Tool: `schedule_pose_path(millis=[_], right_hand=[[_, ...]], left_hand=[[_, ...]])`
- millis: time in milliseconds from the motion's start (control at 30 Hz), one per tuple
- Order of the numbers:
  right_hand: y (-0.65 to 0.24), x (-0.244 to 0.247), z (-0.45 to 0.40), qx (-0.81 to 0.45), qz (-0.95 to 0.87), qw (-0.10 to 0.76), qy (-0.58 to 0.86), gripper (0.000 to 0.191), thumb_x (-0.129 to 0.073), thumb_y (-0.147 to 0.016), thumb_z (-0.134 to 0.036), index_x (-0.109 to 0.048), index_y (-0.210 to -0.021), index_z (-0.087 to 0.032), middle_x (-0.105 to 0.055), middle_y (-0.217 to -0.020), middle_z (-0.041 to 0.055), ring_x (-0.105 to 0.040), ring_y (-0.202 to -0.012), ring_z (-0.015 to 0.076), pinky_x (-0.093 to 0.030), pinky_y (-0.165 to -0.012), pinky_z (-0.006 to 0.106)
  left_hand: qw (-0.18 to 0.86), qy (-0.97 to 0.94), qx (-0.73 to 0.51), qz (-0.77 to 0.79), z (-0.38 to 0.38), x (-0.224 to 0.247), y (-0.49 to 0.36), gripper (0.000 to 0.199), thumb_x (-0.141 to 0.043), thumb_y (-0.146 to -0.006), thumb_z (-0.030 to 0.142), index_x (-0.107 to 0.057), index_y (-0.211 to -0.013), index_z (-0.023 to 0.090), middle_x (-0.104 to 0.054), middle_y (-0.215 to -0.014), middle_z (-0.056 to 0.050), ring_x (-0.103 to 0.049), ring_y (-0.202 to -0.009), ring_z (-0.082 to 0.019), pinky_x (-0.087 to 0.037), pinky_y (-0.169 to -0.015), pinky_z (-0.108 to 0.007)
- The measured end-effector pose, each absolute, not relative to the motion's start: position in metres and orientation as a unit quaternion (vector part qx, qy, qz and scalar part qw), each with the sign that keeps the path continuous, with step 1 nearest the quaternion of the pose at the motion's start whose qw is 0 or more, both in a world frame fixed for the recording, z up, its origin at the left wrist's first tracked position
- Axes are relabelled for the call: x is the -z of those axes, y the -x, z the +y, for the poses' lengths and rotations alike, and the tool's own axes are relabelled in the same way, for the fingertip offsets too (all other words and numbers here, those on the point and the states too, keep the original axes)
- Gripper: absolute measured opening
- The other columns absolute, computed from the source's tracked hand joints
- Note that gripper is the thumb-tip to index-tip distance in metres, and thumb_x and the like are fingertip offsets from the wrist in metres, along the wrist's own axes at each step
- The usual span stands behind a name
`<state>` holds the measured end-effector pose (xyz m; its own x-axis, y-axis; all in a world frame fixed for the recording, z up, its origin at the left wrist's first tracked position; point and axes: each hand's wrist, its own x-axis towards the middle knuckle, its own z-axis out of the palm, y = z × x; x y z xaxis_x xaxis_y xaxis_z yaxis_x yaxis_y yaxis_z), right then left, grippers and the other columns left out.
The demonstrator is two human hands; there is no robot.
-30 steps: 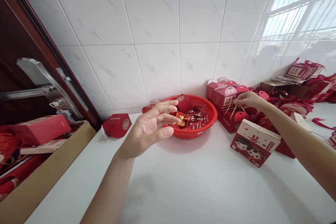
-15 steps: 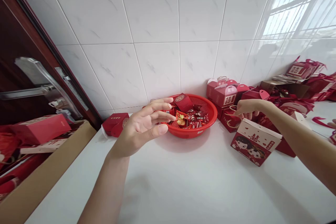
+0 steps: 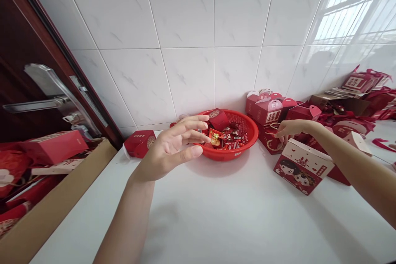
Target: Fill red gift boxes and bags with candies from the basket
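My left hand (image 3: pixel 173 146) hovers before the red plastic basket (image 3: pixel 254 138), fingers stretched out and nothing in its grasp. In the basket lie several wrapped candies (image 3: pixel 230 136) and a small dark red box (image 3: pixel 218 119). At the right, my right hand (image 3: pixel 289 128) has its fingertips pinched at the gold cord handle (image 3: pixel 269 143) of a red gift box (image 3: pixel 262 138). That box rests on the table against other boxes. Below the right wrist stands a cream and red box (image 3: pixel 301 169) with a cartoon couple, partly behind my forearm.
Pink candy boxes (image 3: pixel 266 107) stand against the tiled wall, with more red boxes and ribbons (image 3: pixel 359 123) further right. A red hexagonal box (image 3: pixel 139 143) is at the left. A cardboard carton (image 3: pixel 71 183) of red packaging sits beside the door handle (image 3: pixel 37 105).
My right hand's fingers have closed in on the gold cord. The whole view has shifted slightly; my left hand keeps its open pose.
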<state>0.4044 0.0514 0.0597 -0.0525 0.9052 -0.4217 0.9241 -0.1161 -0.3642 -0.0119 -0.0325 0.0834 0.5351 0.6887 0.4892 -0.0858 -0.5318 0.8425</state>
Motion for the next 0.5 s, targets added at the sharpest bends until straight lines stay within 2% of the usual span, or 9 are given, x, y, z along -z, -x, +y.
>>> schedule_pose_path(millis=[167, 233, 333, 400, 500], right_hand=[[-0.397, -0.074, 0.048, 0.222, 0.668, 0.038, -0.710, 0.026, -0.061, -0.080, -0.017, -0.061, -0.054, -0.016, -0.065, -0.062, 0.0076, -0.061, -0.061, 0.0175, -0.040, -0.057, 0.027], [-0.385, -0.087, 0.039, 0.152, 0.686, 0.012, -0.711, 0.030, -0.056, -0.085, -0.014, -0.057, -0.055, -0.018, -0.066, -0.066, 0.0079, -0.060, -0.062, 0.0175, -0.042, -0.062, 0.029], [-0.354, -0.101, 0.009, 0.054, 0.733, -0.057, -0.676, 0.027, -0.054, -0.091, -0.024, -0.057, -0.064, -0.020, -0.066, -0.073, 0.0068, -0.058, -0.065, 0.0200, -0.041, -0.063, 0.031], [-0.328, -0.101, -0.020, 0.097, 0.797, -0.089, -0.590, 0.021, -0.055, -0.092, -0.030, -0.059, -0.073, -0.022, -0.068, -0.076, 0.0043, -0.059, -0.066, 0.0197, -0.042, -0.062, 0.030], [-0.289, -0.080, -0.065, 0.228, 0.886, -0.049, -0.400, 0.019, -0.054, -0.094, -0.036, -0.064, -0.082, -0.026, -0.070, -0.082, 0.0019, -0.062, -0.069, 0.0185, -0.044, -0.063, 0.029]], left_hand=[[0.415, -0.792, -0.396, 0.210, -0.028, -0.083, 0.014, 0.031, -0.070, -0.088, 0.030, -0.069, -0.119, 0.028, -0.051, -0.148, -0.009, -0.068, -0.107, -0.025, -0.056, -0.097, -0.041], [0.373, -0.831, -0.325, 0.253, -0.025, -0.082, 0.018, 0.033, -0.069, -0.089, 0.034, -0.069, -0.121, 0.029, -0.053, -0.147, -0.008, -0.065, -0.116, -0.026, -0.054, -0.098, -0.038], [0.302, -0.881, -0.157, 0.329, -0.020, -0.075, 0.024, 0.041, -0.069, -0.087, 0.040, -0.068, -0.126, 0.028, -0.063, -0.138, -0.007, -0.062, -0.121, -0.027, -0.053, -0.092, -0.031], [0.274, -0.880, -0.072, 0.382, -0.014, -0.068, 0.025, 0.046, -0.068, -0.086, 0.042, -0.067, -0.129, 0.025, -0.068, -0.130, -0.008, -0.065, -0.115, -0.027, -0.054, -0.087, -0.030], [0.278, -0.861, -0.040, 0.424, -0.004, -0.063, 0.022, 0.050, -0.065, -0.086, 0.042, -0.064, -0.132, 0.023, -0.066, -0.134, -0.010, -0.066, -0.115, -0.027, -0.052, -0.089, -0.030]])
